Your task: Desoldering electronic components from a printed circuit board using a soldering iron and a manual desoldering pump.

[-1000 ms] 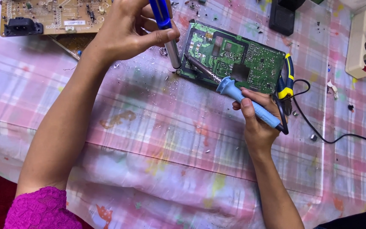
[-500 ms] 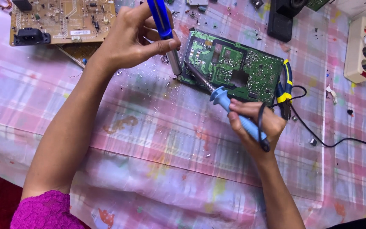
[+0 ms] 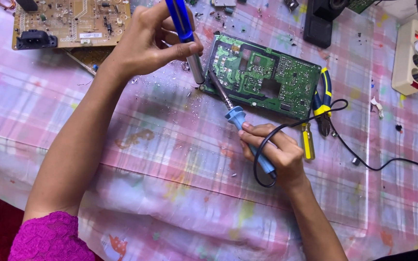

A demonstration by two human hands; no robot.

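Note:
My right hand (image 3: 274,151) grips the blue handle of a soldering iron (image 3: 240,120). Its metal tip rests at the near left corner of a green circuit board (image 3: 260,77) lying on the plaid cloth. My left hand (image 3: 148,41) holds a blue desoldering pump (image 3: 186,36) upright. The pump's grey nozzle points down right beside the iron's tip at that same corner. The iron's black cord (image 3: 344,140) loops around my right hand and trails off to the right.
A brown circuit board (image 3: 71,21) lies at the far left. Yellow-handled pliers (image 3: 324,99) and a small yellow screwdriver (image 3: 308,141) sit right of the green board. A white power strip (image 3: 410,55) stands at the far right, a black block (image 3: 320,21) behind the board. Solder bits dot the cloth.
My right hand has drawn back toward me and leftward, swinging the iron's tip from the board's middle to its near left corner. The pump stays at that corner.

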